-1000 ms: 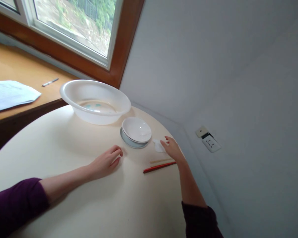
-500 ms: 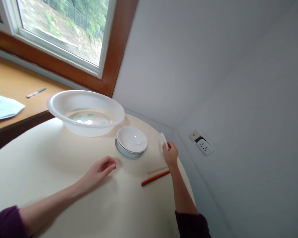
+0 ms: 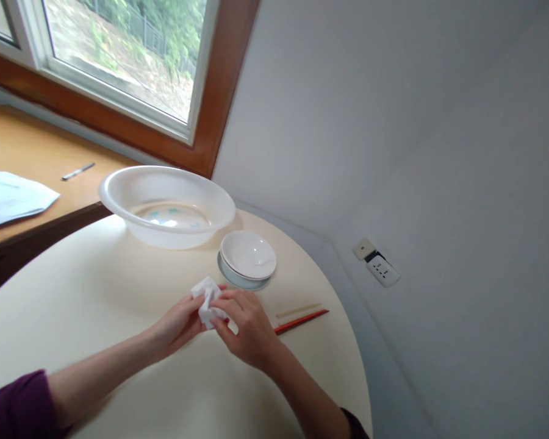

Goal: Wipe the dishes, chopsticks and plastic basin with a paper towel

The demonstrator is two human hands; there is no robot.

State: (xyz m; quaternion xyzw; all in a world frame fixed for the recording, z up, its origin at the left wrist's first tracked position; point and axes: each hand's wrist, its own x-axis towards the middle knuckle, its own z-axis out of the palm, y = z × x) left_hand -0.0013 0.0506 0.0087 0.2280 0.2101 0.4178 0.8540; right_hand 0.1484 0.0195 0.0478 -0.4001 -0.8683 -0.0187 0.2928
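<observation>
A crumpled white tissue point(image 3: 207, 310) is between my two hands, above the near middle of the table. My left hand point(image 3: 182, 320) is closed on its left side, the thumb lying against it. From the right, my right hand point(image 3: 247, 323) pinches the tissue with bent fingers. Just beyond the hands sits a stack of small white bowls point(image 3: 248, 253) on a pale blue-grey dish point(image 3: 238, 279). To the right of my right hand lie a pair of red chopsticks point(image 3: 302, 321) and a thin pale stick point(image 3: 299, 310); my hand hides their near ends in part.
A large translucent basin point(image 3: 167, 238) stands at the back of the round cream table point(image 3: 96, 286). On the wooden desk point(image 3: 22, 140) at left are papers point(image 3: 13, 195) and a pen point(image 3: 77, 171). A wall with a socket point(image 3: 383, 270) borders the table's right side.
My right hand has brought the tissue left from the table's right edge to my left hand. My left hand, empty before, now holds the tissue too. The view has shifted slightly.
</observation>
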